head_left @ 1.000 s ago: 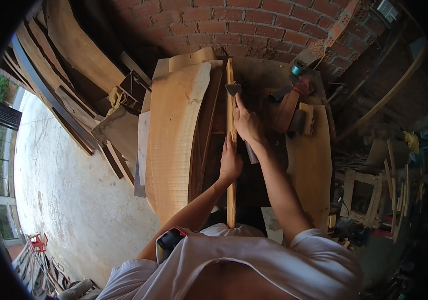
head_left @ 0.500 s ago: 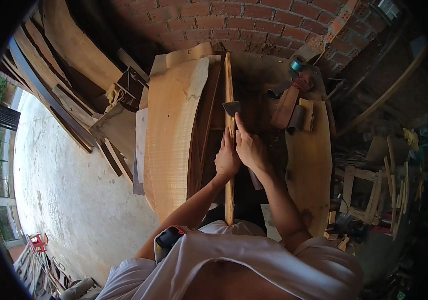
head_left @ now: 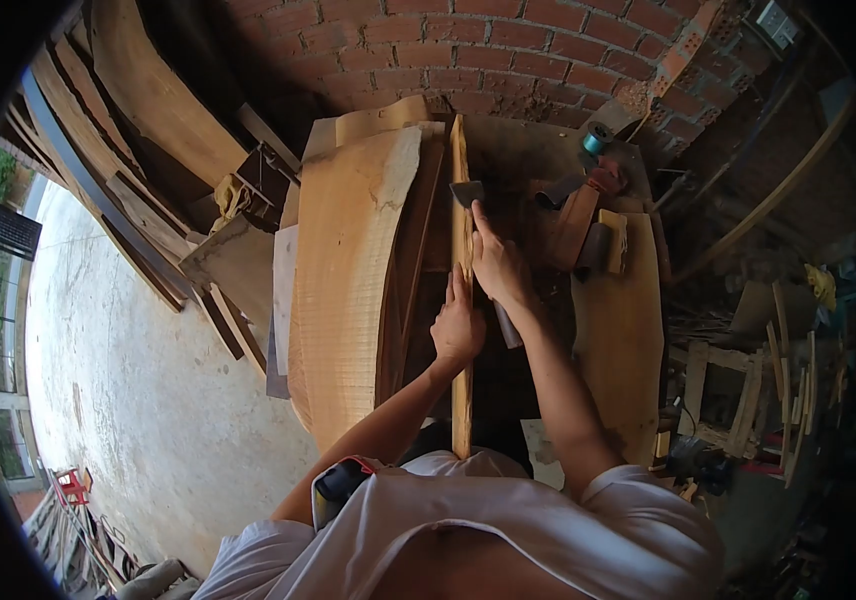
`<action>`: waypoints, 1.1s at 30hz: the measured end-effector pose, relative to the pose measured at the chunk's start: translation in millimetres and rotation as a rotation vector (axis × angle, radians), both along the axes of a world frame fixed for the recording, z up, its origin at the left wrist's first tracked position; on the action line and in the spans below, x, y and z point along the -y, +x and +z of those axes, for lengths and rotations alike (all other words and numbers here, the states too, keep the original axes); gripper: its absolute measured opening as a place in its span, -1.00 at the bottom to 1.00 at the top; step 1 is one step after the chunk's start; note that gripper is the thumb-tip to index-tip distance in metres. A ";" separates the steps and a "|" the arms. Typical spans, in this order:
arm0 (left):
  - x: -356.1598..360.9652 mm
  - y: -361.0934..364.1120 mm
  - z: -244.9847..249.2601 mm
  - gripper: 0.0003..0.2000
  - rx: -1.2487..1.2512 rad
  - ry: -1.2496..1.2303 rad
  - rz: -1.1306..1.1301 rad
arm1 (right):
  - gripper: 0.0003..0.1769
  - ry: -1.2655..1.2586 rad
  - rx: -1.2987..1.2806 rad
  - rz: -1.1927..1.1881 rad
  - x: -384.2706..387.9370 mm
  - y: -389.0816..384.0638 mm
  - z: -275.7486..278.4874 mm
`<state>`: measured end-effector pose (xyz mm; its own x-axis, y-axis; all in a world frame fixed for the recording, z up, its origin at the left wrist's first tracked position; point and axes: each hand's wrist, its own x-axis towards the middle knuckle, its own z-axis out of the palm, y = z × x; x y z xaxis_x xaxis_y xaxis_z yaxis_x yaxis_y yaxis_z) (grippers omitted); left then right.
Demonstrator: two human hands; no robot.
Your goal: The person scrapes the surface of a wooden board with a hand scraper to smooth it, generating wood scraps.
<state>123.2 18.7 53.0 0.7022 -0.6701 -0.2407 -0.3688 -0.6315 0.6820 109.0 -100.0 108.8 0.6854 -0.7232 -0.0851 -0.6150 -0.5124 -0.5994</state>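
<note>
A long, narrow wooden strip [head_left: 461, 400] runs from my lap away across the bench. My left hand [head_left: 458, 328] grips it about midway, fingers pointing forward along the wood. Just ahead and to the right, my right hand [head_left: 498, 268] is closed around a hand tool with a dark, flared flat blade [head_left: 467, 193]. My right index finger stretches along the tool to its blade, which rests against the strip. The tool's handle [head_left: 508, 326] sticks out below my right hand; its middle is hidden in my grip.
Wide boards [head_left: 348, 270] lie stacked to the left, and another board [head_left: 618, 350] lies at the right. Near the back right sit a spool of blue line [head_left: 596, 136] and several wood blocks. A brick wall [head_left: 448, 50] stands behind; planks [head_left: 158, 85] lean at the left.
My right hand and the blade have slid a little farther forward along the strip. My left hand keeps its place on the wood. The view has shifted slightly.
</note>
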 end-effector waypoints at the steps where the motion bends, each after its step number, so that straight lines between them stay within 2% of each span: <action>1: -0.4 2.3 2.7 -0.21 -0.033 0.008 -0.007 | -0.39 0.023 0.006 0.005 7.8 8.2 -3.7; 4: 1.5 3.0 5.9 -0.21 -0.080 0.027 -0.018 | -0.39 0.011 0.009 -0.002 9.8 5.9 -10.1; 6: 4.5 -1.7 1.1 -0.22 0.019 0.023 -0.032 | -0.39 -0.027 0.018 -0.021 -6.2 -6.2 -10.6; 8: 7.4 1.2 7.4 -0.22 -0.042 0.022 -0.019 | -0.41 -0.007 -0.068 0.016 -28.5 -29.7 0.1; 10: 5.9 -1.7 2.1 -0.22 -0.010 -0.009 -0.014 | -0.38 0.058 -0.104 0.027 -19.3 -21.5 2.1; 13: 3.7 0.2 0.5 -0.21 0.034 -0.019 -0.043 | -0.37 0.055 -0.011 0.012 14.6 9.1 -5.4; 19: 3.1 -0.1 13.1 -0.22 -0.046 0.061 -0.039 | -0.37 -0.017 -0.043 0.016 -25.9 -29.6 -7.3; 24: 4.9 -2.9 0.1 -0.19 0.019 0.018 -0.056 | -0.37 0.000 -0.089 0.039 6.9 -4.7 -7.1; 27: 4.7 -4.2 -1.0 -0.23 0.092 0.028 -0.030 | -0.39 -0.091 -0.073 -0.006 8.2 8.4 -11.2; 31: 2.9 -2.8 5.7 -0.22 -0.013 0.064 -0.038 | -0.36 -0.004 -0.106 0.044 -23.7 -31.7 -7.7; 33: 8.0 -2.0 5.7 -0.21 -0.003 0.063 -0.033 | -0.36 -0.036 -0.084 0.045 -16.5 -28.0 -7.9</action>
